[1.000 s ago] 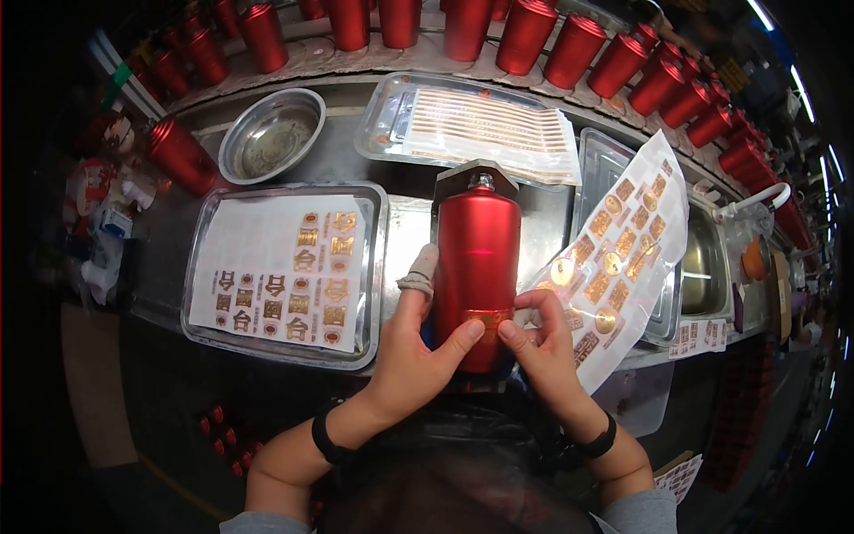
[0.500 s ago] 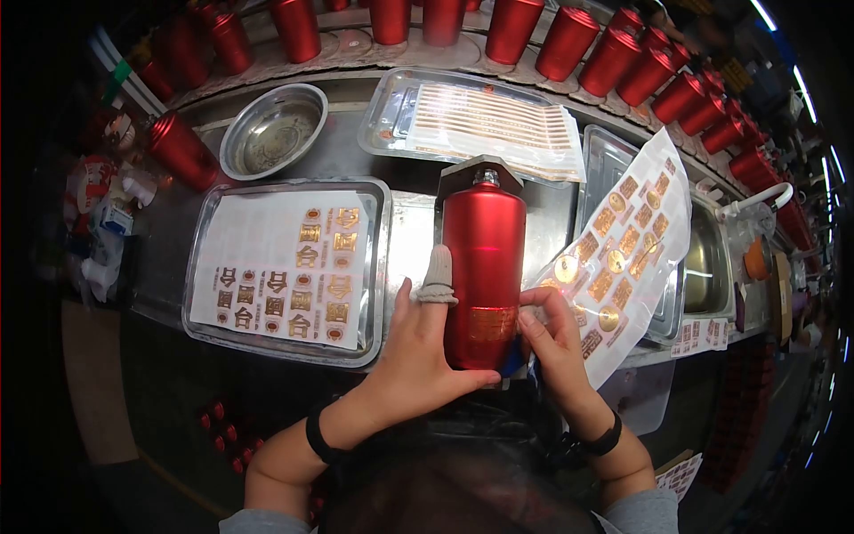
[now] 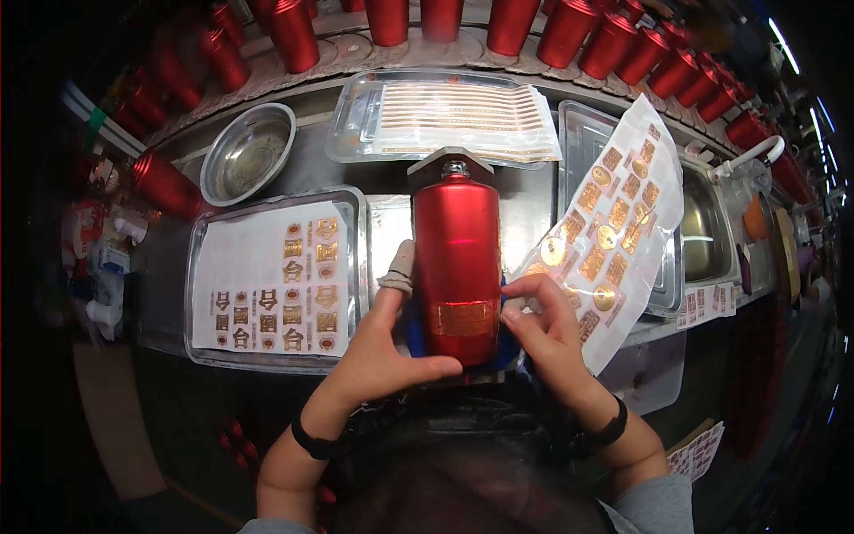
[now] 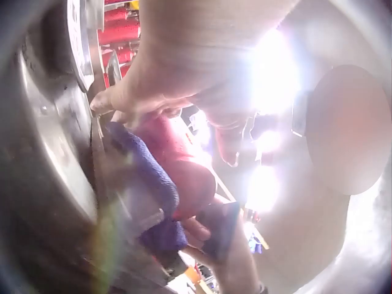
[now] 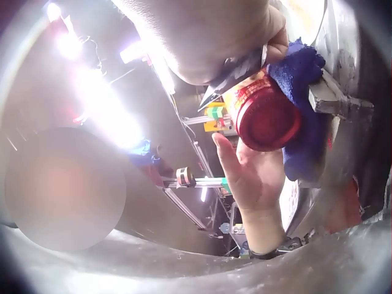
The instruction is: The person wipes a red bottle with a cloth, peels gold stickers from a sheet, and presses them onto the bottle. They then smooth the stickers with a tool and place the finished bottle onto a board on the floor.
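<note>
A red bottle [image 3: 456, 249] lies with its neck pointing away, on a blue cloth [image 5: 300, 122] over a stand. A gold label [image 3: 462, 318] sits near its base. My left hand [image 3: 374, 334], a pale cover on its index finger, lies along the bottle's left side, fingers extended and thumb stretched out by the base. My right hand [image 3: 547, 329] is at the bottle's lower right, fingers bent. In the right wrist view it holds a dark flat piece with a pointed corner [image 5: 236, 72] close to the label; its exact kind cannot be told.
On the left, a tray [image 3: 358, 267] bears a sheet of gold character stickers. A metal bowl [image 3: 213, 178] and a tray of striped strips [image 3: 342, 133] stand behind. A gold sticker sheet [image 3: 614, 214] lies right, near a sink [image 3: 712, 258]. Red bottles [image 3: 440, 22] line the back.
My left thumb has come down off the label to the bottle's base. My right thumb has moved off the label to the bottle's right edge. The bottles at the back have shifted leftward.
</note>
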Demonstrator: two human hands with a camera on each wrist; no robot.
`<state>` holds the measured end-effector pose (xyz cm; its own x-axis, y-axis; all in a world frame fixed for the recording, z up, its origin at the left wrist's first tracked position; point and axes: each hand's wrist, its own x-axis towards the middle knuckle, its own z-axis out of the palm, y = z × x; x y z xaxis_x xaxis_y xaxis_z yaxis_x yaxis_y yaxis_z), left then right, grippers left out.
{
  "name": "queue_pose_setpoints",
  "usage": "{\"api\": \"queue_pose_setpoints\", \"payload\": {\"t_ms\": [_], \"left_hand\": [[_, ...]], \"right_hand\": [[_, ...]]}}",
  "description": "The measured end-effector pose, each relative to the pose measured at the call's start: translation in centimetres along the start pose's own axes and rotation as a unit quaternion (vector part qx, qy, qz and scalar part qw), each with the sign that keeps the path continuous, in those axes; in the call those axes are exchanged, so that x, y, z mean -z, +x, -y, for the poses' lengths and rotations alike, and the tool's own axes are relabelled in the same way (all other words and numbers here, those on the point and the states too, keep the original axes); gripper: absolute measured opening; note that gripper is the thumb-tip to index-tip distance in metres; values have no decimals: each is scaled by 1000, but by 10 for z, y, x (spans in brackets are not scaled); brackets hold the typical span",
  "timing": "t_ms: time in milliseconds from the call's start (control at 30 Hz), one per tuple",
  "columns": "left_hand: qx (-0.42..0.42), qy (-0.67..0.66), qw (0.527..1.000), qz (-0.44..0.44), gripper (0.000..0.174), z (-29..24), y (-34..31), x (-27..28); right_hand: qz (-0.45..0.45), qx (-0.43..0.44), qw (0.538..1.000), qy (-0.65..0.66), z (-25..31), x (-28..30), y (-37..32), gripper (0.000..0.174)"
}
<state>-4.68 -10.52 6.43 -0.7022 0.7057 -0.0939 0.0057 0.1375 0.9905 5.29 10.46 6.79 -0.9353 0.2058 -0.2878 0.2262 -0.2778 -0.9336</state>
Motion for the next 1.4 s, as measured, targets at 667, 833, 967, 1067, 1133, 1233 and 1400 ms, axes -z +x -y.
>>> {"api": "queue_pose_setpoints", "payload": {"t_ms": [667,833,967,1067,1133,1233,1400], "left_hand": [[36,-155,982,-102,73,3,-1,-25],[17,-138,985,-104,70,8,-1,-25],[-12,-131,986,-105,69,5,1,-26],[-27,-131,984,-115,68,4,2,-27],[-28,-136,983,-120,68,8,3,-28],[-26,-141,982,-126,67,8,2,-30],[-23,-150,980,-132,69,5,4,-28]], "right_hand": [[-13,3,1000,11,-4,-10,5,32],[-19,6,1000,14,-6,-12,4,32],[-25,17,999,23,-7,-15,4,34],[-24,16,1000,-2,-12,-12,5,33],[-22,10,1000,5,-9,-13,4,33],[-21,6,1000,13,-7,-14,3,32],[-31,22,999,17,-2,-19,4,32]]}}
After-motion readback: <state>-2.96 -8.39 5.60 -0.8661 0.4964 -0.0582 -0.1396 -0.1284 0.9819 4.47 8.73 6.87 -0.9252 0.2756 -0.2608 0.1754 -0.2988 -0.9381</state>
